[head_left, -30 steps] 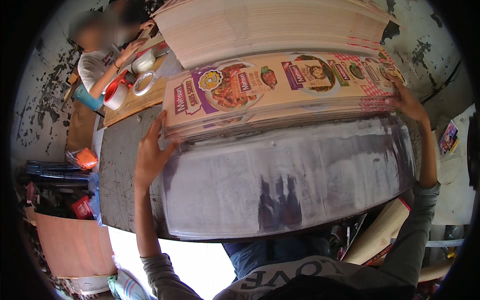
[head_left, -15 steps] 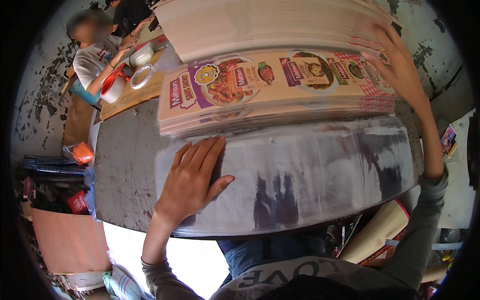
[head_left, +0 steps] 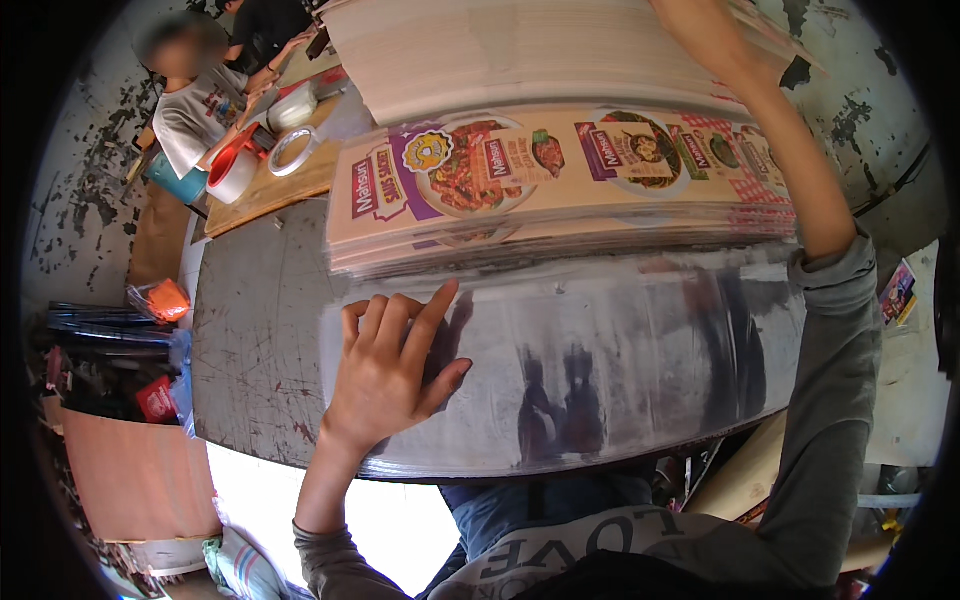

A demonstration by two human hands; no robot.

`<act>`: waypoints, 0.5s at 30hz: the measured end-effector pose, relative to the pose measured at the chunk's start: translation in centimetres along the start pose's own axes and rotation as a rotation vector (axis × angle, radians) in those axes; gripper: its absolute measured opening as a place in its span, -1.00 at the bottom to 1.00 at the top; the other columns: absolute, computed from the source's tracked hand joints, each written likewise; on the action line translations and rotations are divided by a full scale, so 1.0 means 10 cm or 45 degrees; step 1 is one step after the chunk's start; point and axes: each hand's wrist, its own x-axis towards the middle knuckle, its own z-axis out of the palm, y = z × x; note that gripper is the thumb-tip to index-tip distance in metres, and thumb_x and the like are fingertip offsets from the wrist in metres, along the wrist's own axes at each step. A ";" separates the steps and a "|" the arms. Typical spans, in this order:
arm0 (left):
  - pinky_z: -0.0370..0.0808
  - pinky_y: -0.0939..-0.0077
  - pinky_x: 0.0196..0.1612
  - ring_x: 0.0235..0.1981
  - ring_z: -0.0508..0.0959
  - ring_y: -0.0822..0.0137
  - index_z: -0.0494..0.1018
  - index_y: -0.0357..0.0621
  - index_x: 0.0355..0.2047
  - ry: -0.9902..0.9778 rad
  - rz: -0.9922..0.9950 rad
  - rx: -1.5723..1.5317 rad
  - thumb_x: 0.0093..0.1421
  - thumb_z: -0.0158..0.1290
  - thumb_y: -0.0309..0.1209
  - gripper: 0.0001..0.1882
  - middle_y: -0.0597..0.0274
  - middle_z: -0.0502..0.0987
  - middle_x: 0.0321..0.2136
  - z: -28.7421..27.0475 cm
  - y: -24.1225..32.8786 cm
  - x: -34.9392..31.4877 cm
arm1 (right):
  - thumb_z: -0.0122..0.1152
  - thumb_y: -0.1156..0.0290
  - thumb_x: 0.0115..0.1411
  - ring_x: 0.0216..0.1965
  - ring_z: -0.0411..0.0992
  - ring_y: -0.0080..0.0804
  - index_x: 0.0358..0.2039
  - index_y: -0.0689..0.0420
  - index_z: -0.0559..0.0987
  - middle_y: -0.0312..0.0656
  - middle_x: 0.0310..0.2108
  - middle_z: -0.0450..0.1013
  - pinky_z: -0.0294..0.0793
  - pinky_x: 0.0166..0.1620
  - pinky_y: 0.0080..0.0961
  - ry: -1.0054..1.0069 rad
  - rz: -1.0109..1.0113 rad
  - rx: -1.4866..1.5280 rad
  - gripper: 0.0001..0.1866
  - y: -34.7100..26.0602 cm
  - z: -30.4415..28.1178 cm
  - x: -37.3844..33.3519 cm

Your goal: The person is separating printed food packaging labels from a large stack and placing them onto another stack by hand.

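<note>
My left hand (head_left: pixel 388 365) rests on a stack of clear plastic sheets (head_left: pixel 640 350) at the table's near edge, fingers apart and slightly bent, holding nothing. Just beyond the sheets lies a pile of printed cardboard strips (head_left: pixel 560 165) with food pictures, in plastic. Farther back rises a tall stack of pale cardboard (head_left: pixel 520 60). My right hand (head_left: pixel 708 35) reaches over that stack at the top edge of the picture. Its fingers are out of the frame, so what they touch is hidden.
The grey table (head_left: pixel 255 340) has a scratched top. At the far left, a wooden board (head_left: pixel 275 195) bears a red and white tape dispenser (head_left: pixel 235 170) and a white tape roll (head_left: pixel 293 152). A person (head_left: pixel 195 125) works there. A brown box (head_left: pixel 140 480) stands left of the table.
My right hand has moved up and to the left, from the right end of the printed strips to over the tall stack. My left hand's fingers have bent and lifted a little.
</note>
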 end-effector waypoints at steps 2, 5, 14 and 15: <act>0.19 0.26 -0.12 -0.25 0.36 0.23 0.32 -0.19 -0.01 -0.061 0.024 0.018 -0.05 0.11 -0.17 -0.40 0.17 0.33 -0.36 0.01 -0.01 -0.03 | -0.05 0.39 0.14 -0.52 0.46 -0.14 -0.30 0.26 0.43 0.00 -0.61 0.43 0.39 -0.25 -0.31 0.029 -0.104 -0.274 -0.79 -0.05 -0.02 -0.02; 0.18 0.25 -0.11 -0.24 0.36 0.24 0.32 -0.20 -0.01 0.025 0.070 0.024 -0.03 0.09 -0.16 -0.41 0.17 0.33 -0.33 0.01 -0.01 0.00 | -0.04 0.38 0.13 -0.47 0.45 -0.25 -0.32 0.23 0.44 -0.06 -0.55 0.43 0.40 -0.28 -0.35 0.247 -0.342 -0.406 -0.81 -0.07 -0.13 -0.06; 0.20 0.28 -0.14 -0.20 0.36 0.16 0.34 -0.22 -0.04 0.081 0.064 -0.011 -0.05 0.10 -0.17 -0.42 0.10 0.35 -0.24 0.03 -0.03 0.00 | 0.14 0.30 0.05 -0.21 0.40 -0.42 -0.09 0.23 0.41 -0.23 -0.18 0.41 0.39 -0.24 -0.55 0.253 -0.511 -0.473 -0.58 -0.58 -0.61 -0.90; 0.19 0.30 -0.16 -0.21 0.35 0.19 0.34 -0.22 -0.04 0.082 0.071 0.003 -0.04 0.09 -0.16 -0.42 0.13 0.35 -0.24 0.03 -0.03 0.00 | 0.15 0.30 0.04 -0.23 0.39 -0.45 -0.09 0.21 0.42 -0.28 -0.21 0.42 0.38 -0.27 -0.57 0.282 -0.489 -0.471 -0.58 -0.67 -0.57 -1.03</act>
